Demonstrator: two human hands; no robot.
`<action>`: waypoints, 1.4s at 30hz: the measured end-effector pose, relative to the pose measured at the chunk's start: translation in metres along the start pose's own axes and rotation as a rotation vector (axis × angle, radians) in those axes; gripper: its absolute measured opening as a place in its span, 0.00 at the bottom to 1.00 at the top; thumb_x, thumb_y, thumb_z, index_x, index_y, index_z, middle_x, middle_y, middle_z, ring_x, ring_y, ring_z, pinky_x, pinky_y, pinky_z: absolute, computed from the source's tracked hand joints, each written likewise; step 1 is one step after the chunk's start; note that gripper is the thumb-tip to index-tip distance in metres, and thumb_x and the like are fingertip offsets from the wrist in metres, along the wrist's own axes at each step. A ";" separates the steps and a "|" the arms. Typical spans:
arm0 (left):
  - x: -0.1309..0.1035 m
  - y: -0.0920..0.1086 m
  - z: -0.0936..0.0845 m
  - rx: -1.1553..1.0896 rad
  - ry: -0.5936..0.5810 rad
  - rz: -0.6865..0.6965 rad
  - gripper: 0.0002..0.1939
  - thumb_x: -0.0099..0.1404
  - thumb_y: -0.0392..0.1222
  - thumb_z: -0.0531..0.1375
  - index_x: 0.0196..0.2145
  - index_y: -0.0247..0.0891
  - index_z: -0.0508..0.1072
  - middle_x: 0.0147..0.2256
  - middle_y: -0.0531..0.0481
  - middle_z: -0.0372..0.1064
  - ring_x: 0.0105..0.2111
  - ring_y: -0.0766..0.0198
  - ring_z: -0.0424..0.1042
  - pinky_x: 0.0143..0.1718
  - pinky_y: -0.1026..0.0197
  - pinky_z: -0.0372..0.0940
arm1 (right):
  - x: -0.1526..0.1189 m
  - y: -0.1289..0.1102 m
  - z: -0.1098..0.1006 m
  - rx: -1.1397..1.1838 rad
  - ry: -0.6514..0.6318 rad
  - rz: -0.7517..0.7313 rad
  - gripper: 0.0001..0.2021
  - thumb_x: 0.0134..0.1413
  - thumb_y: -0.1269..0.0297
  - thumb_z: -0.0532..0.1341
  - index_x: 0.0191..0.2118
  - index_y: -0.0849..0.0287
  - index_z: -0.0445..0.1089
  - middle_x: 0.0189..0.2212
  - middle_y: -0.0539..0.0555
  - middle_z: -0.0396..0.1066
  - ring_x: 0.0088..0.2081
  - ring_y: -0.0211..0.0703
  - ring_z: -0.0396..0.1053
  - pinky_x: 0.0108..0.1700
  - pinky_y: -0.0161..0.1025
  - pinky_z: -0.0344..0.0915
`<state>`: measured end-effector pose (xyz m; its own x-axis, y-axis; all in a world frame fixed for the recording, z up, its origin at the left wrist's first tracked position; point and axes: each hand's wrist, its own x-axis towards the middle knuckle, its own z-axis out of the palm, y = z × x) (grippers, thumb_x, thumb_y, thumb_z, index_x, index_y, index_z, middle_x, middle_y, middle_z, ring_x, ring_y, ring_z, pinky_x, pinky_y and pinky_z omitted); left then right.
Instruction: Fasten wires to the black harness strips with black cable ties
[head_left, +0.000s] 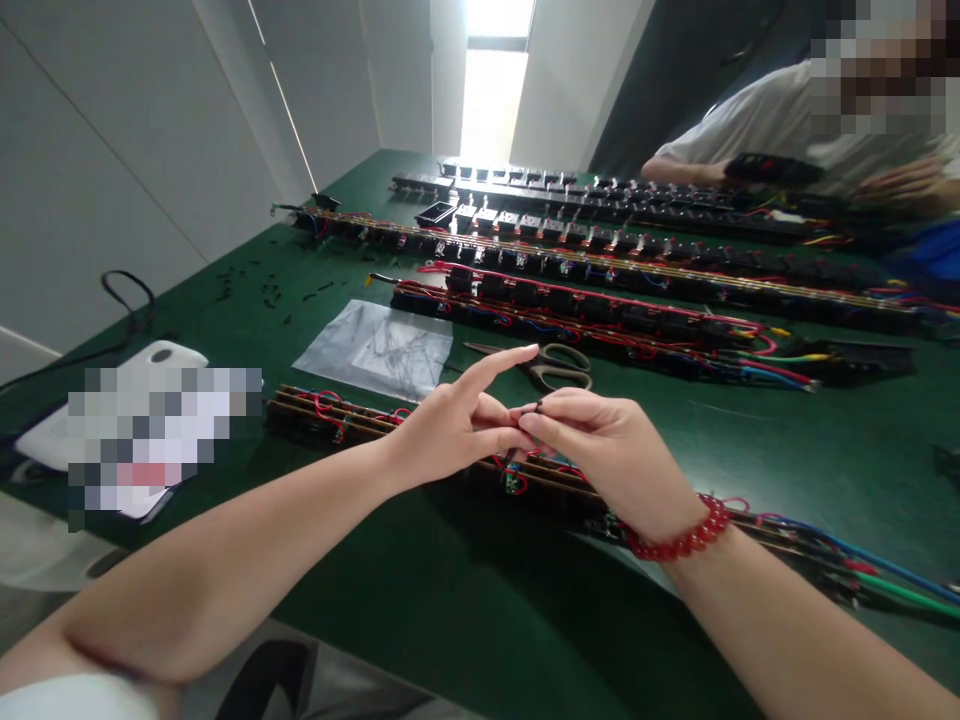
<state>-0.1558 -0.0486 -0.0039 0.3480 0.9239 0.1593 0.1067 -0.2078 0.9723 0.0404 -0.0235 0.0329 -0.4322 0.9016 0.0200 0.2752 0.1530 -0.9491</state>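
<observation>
A long wired strip with red wires and brass-coloured rails lies across the green table. Over its middle, my left hand has its index finger stretched out, while thumb and other fingers pinch something small and dark. My right hand, with a red bead bracelet at the wrist, meets it, thumb and index finger closed on a small black tie. The fingertips of both hands nearly touch and partly hide the piece. Just behind them lie scissors, open-bladed.
A clear plastic bag with thin dark pieces lies behind the strip. Further back are several more wired strips. At left is a white device with a cable. Across the table a person handles a dark object.
</observation>
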 end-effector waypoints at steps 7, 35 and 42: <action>-0.002 -0.003 0.003 0.149 0.051 0.031 0.42 0.65 0.37 0.66 0.72 0.48 0.53 0.34 0.53 0.82 0.32 0.66 0.81 0.36 0.68 0.73 | 0.000 0.002 0.004 0.209 -0.031 0.149 0.16 0.34 0.52 0.79 0.26 0.58 0.80 0.25 0.51 0.77 0.27 0.39 0.73 0.31 0.36 0.72; 0.001 0.010 -0.002 0.347 0.069 -0.098 0.09 0.64 0.47 0.67 0.36 0.40 0.83 0.31 0.53 0.80 0.29 0.67 0.77 0.31 0.67 0.70 | 0.004 -0.008 -0.044 -0.071 -0.123 0.058 0.06 0.46 0.59 0.74 0.31 0.52 0.81 0.27 0.50 0.81 0.30 0.43 0.79 0.36 0.41 0.79; 0.004 0.024 -0.004 0.523 0.094 -0.010 0.07 0.65 0.45 0.66 0.36 0.40 0.83 0.31 0.54 0.80 0.30 0.67 0.76 0.34 0.66 0.69 | -0.004 -0.001 -0.044 0.014 -0.085 0.042 0.07 0.44 0.60 0.75 0.31 0.53 0.81 0.27 0.48 0.81 0.30 0.40 0.79 0.37 0.40 0.79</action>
<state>-0.1552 -0.0483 0.0209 0.2624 0.9464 0.1885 0.5680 -0.3094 0.7627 0.0798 -0.0094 0.0479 -0.4915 0.8696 -0.0464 0.2833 0.1093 -0.9528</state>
